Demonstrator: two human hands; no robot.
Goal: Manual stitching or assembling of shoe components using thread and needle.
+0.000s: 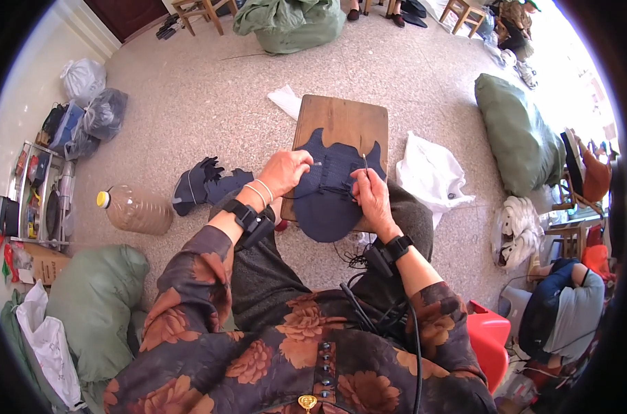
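Two hands at one dark blue fabric piece (333,172) on a wooden worktop (344,117)

At left, speckled floor (189,103) stretches broadly from a transparent jug (140,215) to the far side, with a dark fabric bundle (202,186) nearer the worktop; the left hand (284,172) has its grip pinched closed at the piece's left side, anything inside too small to tell; the worktop shows its wood at the far end, while the piece lies flat over the near half, its rounded end overhanging the near edge, its far corners pointed, its middle ribbed, crossed by dark cord; the right hand (373,196) has its grip closed round a slim tool (364,160) pointing far; just right lies a white bag (431,172), then a strip of floor, then a green sack (519,134).
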